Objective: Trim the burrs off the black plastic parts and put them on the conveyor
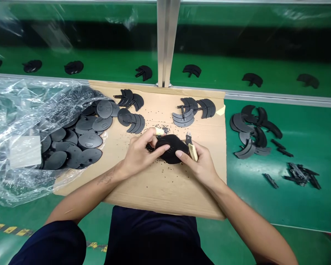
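Note:
A black plastic oval piece (172,150) is held between both hands above a sheet of cardboard (154,191). My left hand (139,151) is closed on its left side, thumb across the top. A pale yellow bit (160,131) shows at the left fingertips; I cannot tell whether it is a finger cover. My right hand (205,163) pinches the right edge of the piece with the thumb. Tucked in that same hand are nippers (192,150) with yellow handles, jaws pointing away from me. Small black scraps (165,129) lie scattered around the piece.
On the left, a clear plastic bag (11,110) spills many black oval discs (89,141). Small groups of curved black parts (183,117) lie at the cardboard's back. More curved parts (246,127) and thin black strips (300,175) sit on the green table (251,195). Behind stands a metal post (167,44).

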The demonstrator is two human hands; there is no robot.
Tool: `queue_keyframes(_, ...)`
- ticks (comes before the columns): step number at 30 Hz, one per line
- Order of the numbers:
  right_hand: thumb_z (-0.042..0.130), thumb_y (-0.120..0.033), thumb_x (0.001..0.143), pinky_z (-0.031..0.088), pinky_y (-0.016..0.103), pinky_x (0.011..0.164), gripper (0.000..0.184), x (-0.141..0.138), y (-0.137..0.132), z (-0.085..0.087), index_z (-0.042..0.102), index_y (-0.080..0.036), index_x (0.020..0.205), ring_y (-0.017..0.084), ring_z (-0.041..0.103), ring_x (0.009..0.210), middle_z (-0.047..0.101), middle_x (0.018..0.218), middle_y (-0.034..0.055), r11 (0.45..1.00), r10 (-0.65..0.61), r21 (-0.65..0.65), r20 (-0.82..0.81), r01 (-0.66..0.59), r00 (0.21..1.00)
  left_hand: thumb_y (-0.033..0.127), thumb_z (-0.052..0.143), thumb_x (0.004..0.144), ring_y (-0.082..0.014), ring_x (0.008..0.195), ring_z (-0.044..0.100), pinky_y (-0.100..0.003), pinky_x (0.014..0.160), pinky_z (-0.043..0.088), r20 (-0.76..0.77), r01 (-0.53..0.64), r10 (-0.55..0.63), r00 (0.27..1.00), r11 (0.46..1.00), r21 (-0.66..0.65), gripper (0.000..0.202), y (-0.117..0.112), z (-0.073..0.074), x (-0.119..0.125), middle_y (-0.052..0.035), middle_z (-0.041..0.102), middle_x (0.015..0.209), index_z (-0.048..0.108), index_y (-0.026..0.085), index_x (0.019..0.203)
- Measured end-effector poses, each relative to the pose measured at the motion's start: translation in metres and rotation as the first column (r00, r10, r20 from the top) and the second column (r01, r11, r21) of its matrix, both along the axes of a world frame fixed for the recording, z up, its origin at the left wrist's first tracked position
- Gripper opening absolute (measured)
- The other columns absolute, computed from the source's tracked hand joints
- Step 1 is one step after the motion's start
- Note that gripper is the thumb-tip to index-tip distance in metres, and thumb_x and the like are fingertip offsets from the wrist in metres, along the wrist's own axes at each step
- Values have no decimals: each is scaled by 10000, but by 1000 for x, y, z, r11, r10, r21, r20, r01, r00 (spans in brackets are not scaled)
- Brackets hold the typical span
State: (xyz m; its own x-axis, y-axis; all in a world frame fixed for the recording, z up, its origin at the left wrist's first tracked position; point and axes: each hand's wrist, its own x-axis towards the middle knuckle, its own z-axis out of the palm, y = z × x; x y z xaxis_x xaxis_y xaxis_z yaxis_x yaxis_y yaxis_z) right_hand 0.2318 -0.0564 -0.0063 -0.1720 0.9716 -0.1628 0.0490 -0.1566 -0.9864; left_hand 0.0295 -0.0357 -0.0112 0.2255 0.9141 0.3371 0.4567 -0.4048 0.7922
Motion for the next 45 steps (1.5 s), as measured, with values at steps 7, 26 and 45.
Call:
queue_keyframes(7, 766, -569, 831, 502, 305, 696, 400, -1, 0, -1, 663, -195, 930, 163, 559, 728, 622, 804, 4, 998, 7, 61, 29, -9, 1000, 345, 671, 952, -81, 584, 456, -202, 565, 414, -75, 43, -34, 997, 992, 117, 209, 3, -2, 0, 48, 501, 656, 619, 181, 833)
queue_keyframes(26, 709, -531, 904, 534, 297, 696, 336, 0, -3, -6, 675, -207, 987, 173, 627, 762, 679, 856, 14, 962, 15, 265, 171, -61, 985, 422, 617, 982, -151, 829, 674, -253, 711, 559, 308, 303, -222, 925, 920, -248, 301, 6, -15, -4, -68, 720, 936, 693, 140, 1054)
queue_keyframes(45, 714, -243, 926, 598, 322, 727, 41, 6, -5, -1, 688, -216, 942, 183, 718, 783, 753, 884, 47, 818, -110, 565, 338, -108, 935, 280, 725, 930, -149, 853, 700, -263, 758, 566, -18, 266, -266, 964, 950, 163, 253, -1, -4, -5, -86, 751, 983, 695, 138, 1138)
